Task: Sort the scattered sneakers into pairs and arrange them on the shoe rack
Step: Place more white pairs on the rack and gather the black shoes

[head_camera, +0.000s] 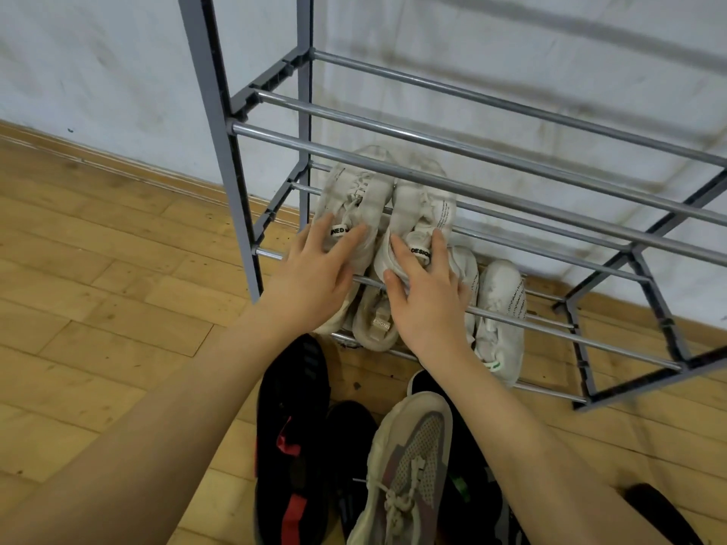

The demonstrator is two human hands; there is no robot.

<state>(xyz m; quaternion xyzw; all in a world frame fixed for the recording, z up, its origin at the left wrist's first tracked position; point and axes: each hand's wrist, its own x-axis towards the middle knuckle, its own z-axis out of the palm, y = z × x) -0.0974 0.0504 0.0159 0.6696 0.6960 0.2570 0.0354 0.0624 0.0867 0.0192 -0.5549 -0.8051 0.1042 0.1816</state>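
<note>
The shoe rack [472, 151] is holding four off-white sneakers; the left hand [314, 265] and right hand [425, 297] are resting spread fingers on the middle-tier pair [377, 198], at twelve o'clock from the floor sneakers [409, 458].

The head view looks steeply down, close over the shoe rack [472, 159] against the wall.
</note>
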